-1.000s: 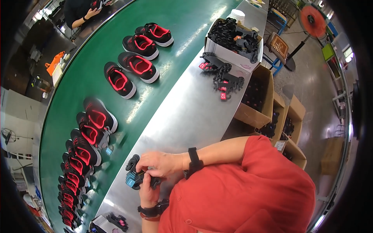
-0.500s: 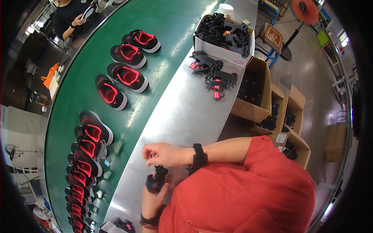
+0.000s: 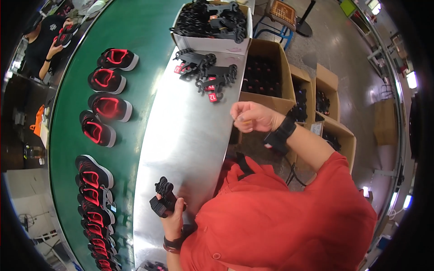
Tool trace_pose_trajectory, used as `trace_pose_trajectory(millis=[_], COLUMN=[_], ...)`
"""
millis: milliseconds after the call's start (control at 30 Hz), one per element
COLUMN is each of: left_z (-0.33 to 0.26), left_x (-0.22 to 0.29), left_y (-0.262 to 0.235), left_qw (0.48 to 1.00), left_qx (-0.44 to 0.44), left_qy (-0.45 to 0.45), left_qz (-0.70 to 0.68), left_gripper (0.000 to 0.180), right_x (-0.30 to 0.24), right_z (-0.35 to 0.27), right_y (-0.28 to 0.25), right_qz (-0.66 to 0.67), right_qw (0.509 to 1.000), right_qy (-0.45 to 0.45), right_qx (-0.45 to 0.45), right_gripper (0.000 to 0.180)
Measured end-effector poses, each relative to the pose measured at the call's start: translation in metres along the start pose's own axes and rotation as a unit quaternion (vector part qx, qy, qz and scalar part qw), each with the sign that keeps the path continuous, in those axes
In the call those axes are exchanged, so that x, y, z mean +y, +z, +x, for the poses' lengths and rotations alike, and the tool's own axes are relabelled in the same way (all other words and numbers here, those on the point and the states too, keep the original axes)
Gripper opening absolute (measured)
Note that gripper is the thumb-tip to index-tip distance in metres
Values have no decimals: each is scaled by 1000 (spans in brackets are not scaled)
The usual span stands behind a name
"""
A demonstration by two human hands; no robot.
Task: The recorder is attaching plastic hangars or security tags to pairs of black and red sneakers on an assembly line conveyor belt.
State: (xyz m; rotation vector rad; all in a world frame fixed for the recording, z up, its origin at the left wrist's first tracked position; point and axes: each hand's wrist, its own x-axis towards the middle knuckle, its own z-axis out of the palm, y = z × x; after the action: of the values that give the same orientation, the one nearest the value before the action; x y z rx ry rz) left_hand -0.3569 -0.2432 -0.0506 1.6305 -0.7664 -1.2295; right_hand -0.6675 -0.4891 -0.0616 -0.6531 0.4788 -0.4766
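In the head view, the hands are well apart: the left hand [image 3: 173,220], toward seven o'clock, grips stacked black hangers [image 3: 167,199] above the metal bench [image 3: 174,135], while the right hand [image 3: 254,116], toward two o'clock, curls, its contents unclear.

Smooth grey metal gleams along the bench [image 3: 181,128], glare streaking its surface! In the left hand [image 3: 173,221], a hanger bundle [image 3: 166,198] of matt black plastic. Over left, the green belt [image 3: 129,29] shows a smooth, soft sheen beneath dark, dull fabric-looking shoes [image 3: 96,83]. Near right, matt red cloth makes the shirt [image 3: 280,217]; beyond, dull brown cardboard cartons [image 3: 271,104], and a smooth floor [image 3: 352,63] catching light.
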Motion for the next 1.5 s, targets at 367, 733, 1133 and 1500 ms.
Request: trace_pose_trajectory(millis=[367,733,1133,1500], left_z=[10,55,28,130], left_x=[6,22,3,39], left_y=[18,32,-50,-121], left_qw=[1000,968,923,897], left_qx=[17,26,114,241], left_qy=[-5,188,231,230], left_qz=[15,163,286,290], left_gripper=[20,49,60,48], right_x=[55,50,66,89], right_z=[3,65,145,174], right_y=[-87,125,155,171], right_qz=[-510,-381,-652,-696], right_qw=[745,907,709,591], right_qy=[-70,-115,-29,-98], right_qx=[425,-140,-265,-397], right_gripper=[24,43,26,26])
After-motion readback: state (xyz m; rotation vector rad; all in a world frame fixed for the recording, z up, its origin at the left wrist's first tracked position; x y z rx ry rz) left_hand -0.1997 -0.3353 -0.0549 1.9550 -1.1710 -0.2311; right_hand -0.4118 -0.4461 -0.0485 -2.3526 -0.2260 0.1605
